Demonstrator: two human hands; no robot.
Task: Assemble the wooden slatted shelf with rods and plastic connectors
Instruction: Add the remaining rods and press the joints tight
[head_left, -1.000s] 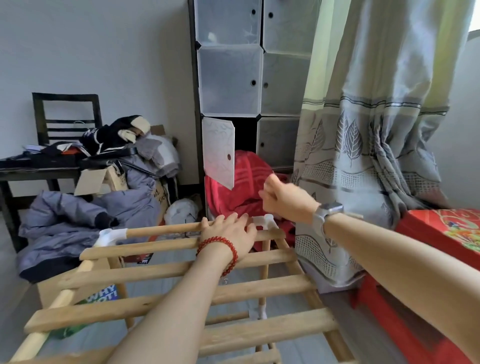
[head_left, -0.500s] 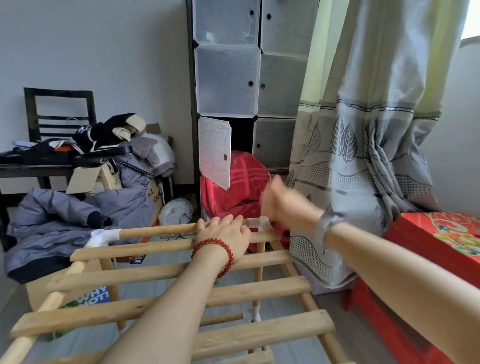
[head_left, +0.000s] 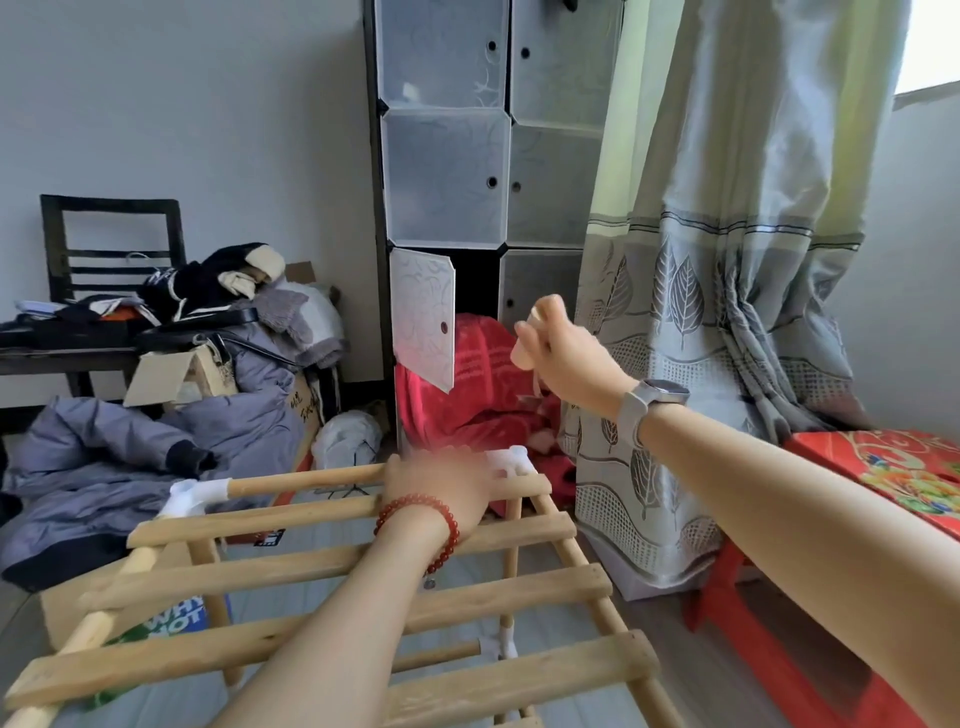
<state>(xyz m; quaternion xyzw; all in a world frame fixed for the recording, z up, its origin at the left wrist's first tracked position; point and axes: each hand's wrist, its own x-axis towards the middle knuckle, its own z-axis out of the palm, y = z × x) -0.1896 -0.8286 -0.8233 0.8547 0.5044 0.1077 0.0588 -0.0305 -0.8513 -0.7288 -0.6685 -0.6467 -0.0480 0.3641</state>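
Two hands, left hand (head_left: 441, 488) on shelf (head_left: 363, 587), right hand (head_left: 566, 358) raised above

Cluttered home bedroom, leaf-print curtain (head_left: 727, 312), plastic cube wardrobe (head_left: 498, 156), piled clothes (head_left: 130, 452), dark wooden chair (head_left: 111, 244)

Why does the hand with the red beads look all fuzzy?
In the head view, the left hand on the wooden shelf is smeared, most likely by motion blur; the raised right hand shows clearer. The window at top right is washed out white with daylight, and the wide lens bends the picture's edges.
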